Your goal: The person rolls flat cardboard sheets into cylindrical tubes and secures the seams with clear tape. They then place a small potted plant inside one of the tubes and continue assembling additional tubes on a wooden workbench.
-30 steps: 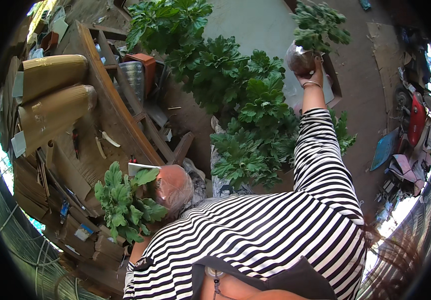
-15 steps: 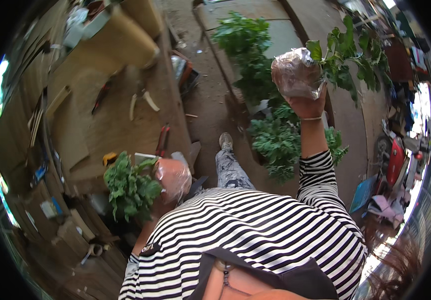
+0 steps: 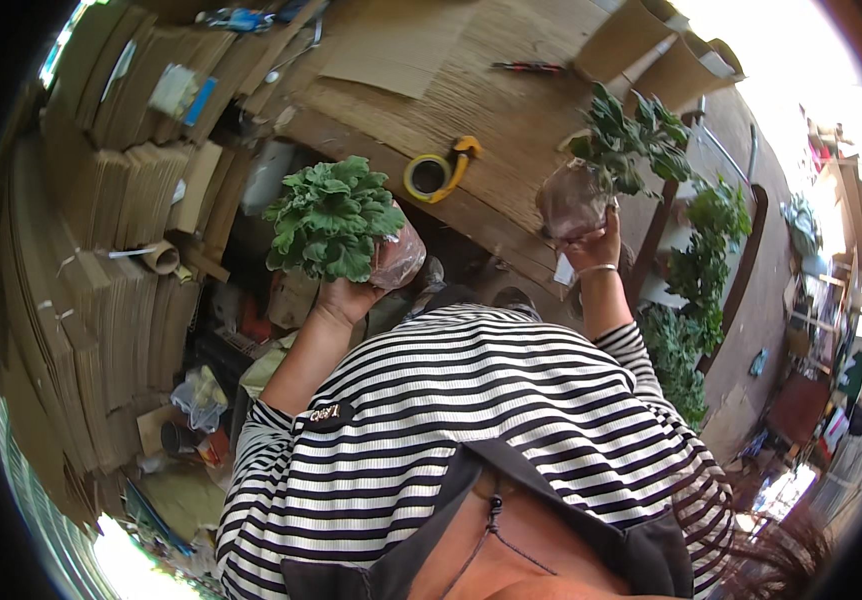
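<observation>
My left hand (image 3: 349, 300) grips a plastic-wrapped potted plant (image 3: 327, 222) from below, tilted so its dense green leaves lean left and its wrapped pot faces right. In my right hand (image 3: 591, 247) is a second potted plant (image 3: 573, 203), its brownish pot also covered in clear film and its leaves spreading up and right. Both plants are held in the air in front of my body, near the close edge of a wooden table (image 3: 401, 125). Fingers of both hands are partly hidden behind the pots. A yellow tape dispenser (image 3: 431, 177) lies on the table between the two plants.
Stacks of flattened cardboard (image 3: 141, 200) stand at the left. A red-and-black cutting tool (image 3: 528, 67) and upright cardboard boxes (image 3: 631, 45) are at the table's far side. More leafy plants (image 3: 696, 270) stand along a low rack on the right.
My body has turned left, from the aisle to the wooden table. Both plants came along in my hands; the right one is now lower and closer to the table.
</observation>
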Motion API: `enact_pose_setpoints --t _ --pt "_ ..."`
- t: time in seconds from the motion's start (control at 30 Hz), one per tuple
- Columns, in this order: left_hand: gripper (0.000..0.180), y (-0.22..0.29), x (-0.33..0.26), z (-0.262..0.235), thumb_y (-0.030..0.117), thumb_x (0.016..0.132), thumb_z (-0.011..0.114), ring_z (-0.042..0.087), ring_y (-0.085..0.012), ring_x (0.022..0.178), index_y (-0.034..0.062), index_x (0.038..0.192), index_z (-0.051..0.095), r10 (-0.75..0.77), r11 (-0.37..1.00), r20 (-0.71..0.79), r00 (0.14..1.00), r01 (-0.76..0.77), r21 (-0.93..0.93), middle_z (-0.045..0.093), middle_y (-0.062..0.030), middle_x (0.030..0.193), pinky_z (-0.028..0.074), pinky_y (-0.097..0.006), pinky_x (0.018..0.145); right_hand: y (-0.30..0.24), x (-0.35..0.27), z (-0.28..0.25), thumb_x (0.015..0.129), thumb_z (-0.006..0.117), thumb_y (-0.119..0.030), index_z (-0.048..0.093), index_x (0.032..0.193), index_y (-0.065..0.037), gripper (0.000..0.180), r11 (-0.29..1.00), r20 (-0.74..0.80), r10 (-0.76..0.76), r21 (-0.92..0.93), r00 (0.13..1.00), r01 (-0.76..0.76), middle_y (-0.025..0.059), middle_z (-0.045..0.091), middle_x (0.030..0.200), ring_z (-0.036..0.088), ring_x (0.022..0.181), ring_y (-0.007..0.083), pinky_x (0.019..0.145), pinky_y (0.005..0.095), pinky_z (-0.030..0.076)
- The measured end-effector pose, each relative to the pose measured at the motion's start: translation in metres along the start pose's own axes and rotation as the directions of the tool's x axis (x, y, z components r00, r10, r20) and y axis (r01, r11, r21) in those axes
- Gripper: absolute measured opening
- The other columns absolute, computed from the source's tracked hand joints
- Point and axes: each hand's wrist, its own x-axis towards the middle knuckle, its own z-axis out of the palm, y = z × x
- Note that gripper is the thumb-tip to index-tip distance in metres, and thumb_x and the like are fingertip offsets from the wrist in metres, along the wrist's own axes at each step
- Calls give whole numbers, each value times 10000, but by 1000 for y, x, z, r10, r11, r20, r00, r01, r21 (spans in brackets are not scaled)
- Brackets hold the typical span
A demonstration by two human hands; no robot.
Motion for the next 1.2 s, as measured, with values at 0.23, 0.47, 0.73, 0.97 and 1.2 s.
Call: enact_pose_setpoints --t 0.23,0.47,0.73,0.97,1.2 --pt "583 40 -40 -4 560 996 524 601 -363 1274 146 1404 579 115 980 -23 993 -117 -160 610 -101 1408 574 -581 955 40 76 71 837 729 -578 604 1343 -237 623 982 -222 -23 -187 975 -19 48 617 1380 549 1308 333 1115 602 381" --pt "645 58 -27 1 620 980 520 581 -394 1292 173 1445 536 93 976 141 986 -63 -206 578 -127 1438 574 -603 941 49 119 28 849 762 -537 717 980 -264 306 964 -232 -81 -266 969 16 -12 707 1037 604 1050 247 955 540 427" --pt "764 82 13 44 560 853 708 525 -341 1359 177 1484 508 64 998 166 984 -66 6 543 -107 1487 491 -584 1072 12 124 -30 882 799 -419 715 1097 -260 280 967 -391 110 -170 914 -189 -52 659 976 610 861 126 730 391 505" --pt "586 117 25 42 282 869 784 569 -292 1277 61 1362 555 347 -390 180 920 -33 920 580 -143 1391 474 -371 1048 7 96 -84 1006 635 -300 621 1265 -241 266 917 -114 59 -387 992 -99 10 633 1103 608 1025 224 814 430 508" --pt "590 143 137 101 307 891 749 559 -296 1285 58 1382 535 277 -553 215 936 -28 833 565 -148 1405 459 -376 1063 -13 83 -108 1000 652 -302 680 1257 -158 296 795 -215 -227 -605 950 53 32 722 1150 692 1002 214 801 388 582"
